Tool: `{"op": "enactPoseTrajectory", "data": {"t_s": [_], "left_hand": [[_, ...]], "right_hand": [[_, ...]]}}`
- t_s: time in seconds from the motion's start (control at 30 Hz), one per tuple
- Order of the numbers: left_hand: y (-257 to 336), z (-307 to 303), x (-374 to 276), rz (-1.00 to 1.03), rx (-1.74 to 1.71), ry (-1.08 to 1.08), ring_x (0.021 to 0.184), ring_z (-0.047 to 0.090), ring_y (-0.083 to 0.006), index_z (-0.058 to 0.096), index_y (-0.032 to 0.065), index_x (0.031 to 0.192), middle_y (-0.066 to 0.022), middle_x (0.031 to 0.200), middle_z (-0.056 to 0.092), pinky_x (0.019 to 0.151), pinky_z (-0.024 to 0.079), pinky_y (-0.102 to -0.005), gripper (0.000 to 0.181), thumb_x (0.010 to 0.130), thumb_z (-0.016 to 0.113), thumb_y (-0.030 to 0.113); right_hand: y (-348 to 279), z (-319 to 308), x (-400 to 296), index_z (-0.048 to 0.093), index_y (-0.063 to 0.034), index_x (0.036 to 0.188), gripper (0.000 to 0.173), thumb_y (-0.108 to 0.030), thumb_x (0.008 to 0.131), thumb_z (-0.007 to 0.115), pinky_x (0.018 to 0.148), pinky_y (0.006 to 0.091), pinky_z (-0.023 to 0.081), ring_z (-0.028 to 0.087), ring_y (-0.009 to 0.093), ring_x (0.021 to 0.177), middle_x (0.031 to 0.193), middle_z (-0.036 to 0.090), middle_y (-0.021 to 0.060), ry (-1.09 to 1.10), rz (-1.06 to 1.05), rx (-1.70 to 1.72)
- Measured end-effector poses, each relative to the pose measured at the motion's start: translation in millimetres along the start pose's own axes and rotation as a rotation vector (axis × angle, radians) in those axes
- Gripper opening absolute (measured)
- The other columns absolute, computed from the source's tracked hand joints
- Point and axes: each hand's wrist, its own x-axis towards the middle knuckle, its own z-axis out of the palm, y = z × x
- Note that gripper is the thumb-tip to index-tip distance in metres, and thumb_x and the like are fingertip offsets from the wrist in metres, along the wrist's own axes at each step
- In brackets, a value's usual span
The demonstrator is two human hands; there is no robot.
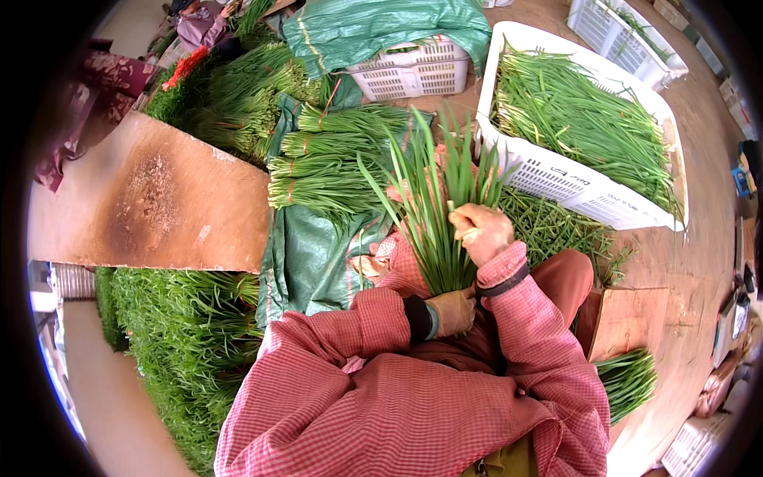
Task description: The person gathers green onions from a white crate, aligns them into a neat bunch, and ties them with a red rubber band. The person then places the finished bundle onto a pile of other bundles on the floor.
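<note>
My left hand (454,312), in a glove, is closed around the lower part of a bunch of long green leafy stalks, which look like garlic chives (426,238). The leaves fan upward from it. Above and to the right, my right hand (484,231) has its fingers curled at the right side of the bunch, a pale stalk end showing at the fingertips. Whether it grips one stalk or more is hard to tell. Several banded chive bundles (328,185) lie on a green plastic sheet (319,256) to the upper left.
A white plastic crate (596,200) full of chives stands at upper right, with loose leaves (551,229) beside it. A wooden board (191,203) spans the left. Another crate (411,74) sits under a green sheet. A person (199,27) is at the far upper left.
</note>
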Motion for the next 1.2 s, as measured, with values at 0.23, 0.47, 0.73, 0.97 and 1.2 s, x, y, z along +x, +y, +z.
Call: {"op": "enactPoseTrajectory", "data": {"t_s": [0.23,0.47,0.73,0.97,1.2], "left_hand": [[4.0,20.7,10.4,-0.011,0.037,-0.018,0.078,0.056,-0.019,0.069,0.0146,0.072,0.0011,0.074,0.063,0.079,0.039,-0.0306,0.014,0.068,0.057,0.02],[4.1,10.8,12.2,-0.05,0.012,-0.15,0.08,0.057,-0.0182,0.071,0.017,0.078,0.0012,0.079,0.065,0.081,0.037,-0.03,0.018,0.073,0.055,0.022],[5.1,16.5,16.0,-0.034,0.038,-0.12,0.08,0.057,-0.018,0.071,0.0167,0.077,0.0005,0.08,0.066,0.083,0.036,-0.0316,0.019,0.074,0.054,0.023],[4.9,17.5,12.7,-0.041,0.017,-0.134,0.079,0.057,-0.0183,0.071,0.015,0.077,-0.0006,0.08,0.066,0.083,0.036,-0.0319,0.02,0.075,0.052,0.023],[1.1,11.4,14.9,-0.06,-0.021,-0.07,0.081,0.057,-0.0202,0.071,0.0126,0.077,-0.002,0.08,0.065,0.081,0.038,-0.0327,0.022,0.074,0.053,0.024]], "right_hand": [[60.5,-47.6,20.9,0.064,-0.0119,0.097,0.021,-0.012,0.076,0.062,0.069,0.0358,0.05,0.061,0.024,0.08,0.09,0.063,0.0114,0.204,0.389,-0.028],[-69.3,-59.9,54.0,0.051,-0.0175,0.125,0.067,-0.019,0.062,0.074,0.107,0.0411,0.023,0.022,0.034,0.131,0.143,0.027,0.0089,0.117,-0.345,-0.526],[-42.2,-24.3,97.8,0.069,-0.0214,0.092,0.047,-0.046,0.052,0.076,0.104,0.0572,0.013,0.014,0.034,0.135,0.144,0.028,0.0091,-0.59,-0.305,-0.648],[-28.0,-12.5,96.5,0.064,-0.0167,0.067,0.02,-0.032,0.058,0.073,0.1,0.0631,0.017,0.021,0.029,0.134,0.141,0.034,0.0043,-0.708,-0.272,-0.694],[21.0,-40.5,95.2,0.059,-0.0107,0.101,0.02,-0.019,0.088,0.046,0.085,0.0403,0.042,0.052,0.024,0.099,0.107,0.059,0.0133,-0.094,-0.025,1.345]]}}
